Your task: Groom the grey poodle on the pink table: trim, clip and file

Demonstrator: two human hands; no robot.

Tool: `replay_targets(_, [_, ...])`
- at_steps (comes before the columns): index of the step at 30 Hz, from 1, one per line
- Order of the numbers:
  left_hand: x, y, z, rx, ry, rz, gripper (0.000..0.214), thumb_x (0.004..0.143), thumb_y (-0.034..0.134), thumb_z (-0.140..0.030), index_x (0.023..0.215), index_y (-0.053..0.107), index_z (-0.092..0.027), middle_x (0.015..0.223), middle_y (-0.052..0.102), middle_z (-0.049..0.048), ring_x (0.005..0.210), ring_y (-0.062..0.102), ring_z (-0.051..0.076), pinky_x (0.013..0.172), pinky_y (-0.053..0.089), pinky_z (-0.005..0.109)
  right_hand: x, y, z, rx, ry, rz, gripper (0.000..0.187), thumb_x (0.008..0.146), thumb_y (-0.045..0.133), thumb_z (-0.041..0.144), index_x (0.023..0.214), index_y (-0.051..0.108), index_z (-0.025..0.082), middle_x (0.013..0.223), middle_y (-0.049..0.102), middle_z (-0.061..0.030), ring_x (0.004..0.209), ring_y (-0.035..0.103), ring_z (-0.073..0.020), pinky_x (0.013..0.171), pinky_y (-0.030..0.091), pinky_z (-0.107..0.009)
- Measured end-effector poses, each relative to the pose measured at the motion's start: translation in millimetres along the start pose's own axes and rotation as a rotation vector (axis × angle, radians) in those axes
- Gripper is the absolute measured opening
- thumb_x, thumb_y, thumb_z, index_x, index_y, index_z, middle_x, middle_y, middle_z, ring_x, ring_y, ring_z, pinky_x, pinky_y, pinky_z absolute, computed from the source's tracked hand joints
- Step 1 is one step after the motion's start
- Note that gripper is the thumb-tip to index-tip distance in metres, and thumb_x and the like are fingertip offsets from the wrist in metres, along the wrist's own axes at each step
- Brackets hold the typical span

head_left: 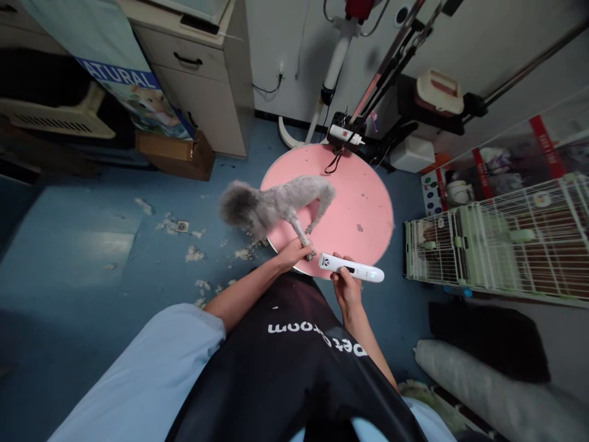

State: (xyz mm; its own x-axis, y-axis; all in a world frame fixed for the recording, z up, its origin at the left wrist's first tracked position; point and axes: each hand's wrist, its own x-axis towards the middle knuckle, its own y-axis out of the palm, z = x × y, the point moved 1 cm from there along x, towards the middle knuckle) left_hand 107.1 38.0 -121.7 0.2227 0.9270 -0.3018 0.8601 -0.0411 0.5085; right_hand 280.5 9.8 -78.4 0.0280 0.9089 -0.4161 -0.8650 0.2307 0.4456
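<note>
A small grey dog [299, 193] with a close-clipped body and a fluffy head stands on a round pink grooming table [363, 190]. Its head hangs over the table's left edge and is blurred. My left hand [293, 253] is closed around one of its legs near the paw. In my right hand [347, 285] is a white pet clipper [352, 268], its blade end pointing left. A small gap separates the blade from the held paw. Some of my right fingers are hidden behind the clipper.
Tufts of cut fur [194, 253] lie on the blue floor left of the table. A black grooming arm with a white bottle [345, 135] stands at the table's back edge. Wire cages [501, 236] are on the right; a cardboard box [177, 155] sits by the cabinet.
</note>
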Motion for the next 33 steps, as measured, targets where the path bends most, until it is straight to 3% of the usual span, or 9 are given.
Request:
replay_targets(3, [3, -3.5, -3, 0.029, 0.017, -0.046, 0.025, 0.070, 0.065, -0.033, 0.069, 0.050, -0.014, 0.059, 0.052, -0.0017, 0.056, 0.050, 0.008, 0.055, 0.039, 0.020, -5, 8, -2, -0.025, 0.013, 0.055, 0.043, 0.057, 0.076, 0.015, 0.097, 0.061, 0.023, 0.112, 0.069, -0.0061, 0.077, 0.064, -0.0136, 0.055, 0.048, -0.021])
replay_targets(7, [2, -5.1, -10, 0.081, 0.050, -0.067, 0.024, 0.070, 0.064, -0.032, 0.065, 0.050, -0.014, 0.053, 0.047, -0.0036, 0.053, 0.047, 0.008, 0.052, 0.037, 0.020, -12, 16, 0, -0.055, 0.006, 0.132, 0.048, 0.054, 0.077, 0.011, 0.097, 0.059, 0.023, 0.117, 0.066, -0.0047, 0.098, 0.064, -0.0177, 0.067, 0.050, -0.024])
replay_targets(15, [-5, -4.1, -21, 0.120, 0.096, -0.077, 0.019, 0.072, 0.062, -0.027, 0.063, 0.053, -0.012, 0.053, 0.052, -0.0009, 0.052, 0.048, 0.008, 0.050, 0.036, 0.019, -11, 18, 4, -0.161, -0.046, 0.182, 0.046, 0.051, 0.076, 0.008, 0.090, 0.058, 0.023, 0.115, 0.067, -0.0037, 0.100, 0.063, -0.0177, 0.077, 0.051, -0.029])
replay_targets(19, [-5, -6.4, -22, 0.133, 0.104, -0.237, 0.019, 0.069, 0.066, -0.026, 0.065, 0.054, -0.013, 0.053, 0.055, -0.0009, 0.048, 0.050, 0.008, 0.047, 0.037, 0.018, -14, 25, 12, -0.178, -0.046, 0.174, 0.046, 0.048, 0.078, 0.005, 0.087, 0.059, 0.021, 0.109, 0.068, -0.0041, 0.098, 0.064, -0.0183, 0.080, 0.052, -0.032])
replay_targets(22, [-10, -6.3, -14, 0.190, 0.069, -0.288, 0.020, 0.070, 0.067, -0.025, 0.061, 0.054, -0.013, 0.051, 0.056, -0.0003, 0.046, 0.051, 0.008, 0.046, 0.037, 0.018, -20, 32, 16, -0.235, -0.031, 0.190, 0.044, 0.047, 0.078, 0.003, 0.082, 0.059, 0.021, 0.104, 0.070, -0.0038, 0.101, 0.064, -0.0192, 0.087, 0.051, -0.035])
replay_targets(25, [-18, -3.7, 2, 0.224, -0.025, -0.231, 0.019, 0.072, 0.066, -0.026, 0.064, 0.056, -0.012, 0.051, 0.058, 0.0005, 0.045, 0.052, 0.009, 0.045, 0.037, 0.019, -25, 33, 18, -0.304, -0.176, 0.160, 0.041, 0.051, 0.077, 0.003, 0.083, 0.059, 0.021, 0.105, 0.069, -0.0020, 0.107, 0.061, -0.0178, 0.098, 0.046, -0.037])
replay_targets(27, [-22, -3.8, 12, 0.250, -0.047, -0.229, 0.019, 0.073, 0.065, -0.027, 0.066, 0.056, -0.012, 0.053, 0.059, 0.0004, 0.045, 0.052, 0.009, 0.044, 0.038, 0.019, -26, 29, 18, -0.330, -0.249, 0.127, 0.041, 0.052, 0.076, 0.004, 0.085, 0.059, 0.022, 0.106, 0.068, -0.0012, 0.109, 0.060, -0.0173, 0.102, 0.042, -0.040])
replay_targets(33, [-18, -12.5, 15, 0.320, -0.009, -0.295, 0.021, 0.072, 0.067, -0.027, 0.066, 0.053, -0.013, 0.055, 0.061, 0.0015, 0.046, 0.054, 0.010, 0.044, 0.039, 0.019, -37, 8, 10, -0.490, -0.237, 0.176, 0.040, 0.055, 0.076, 0.005, 0.088, 0.062, 0.022, 0.106, 0.068, -0.0025, 0.107, 0.061, -0.0187, 0.106, 0.039, -0.044])
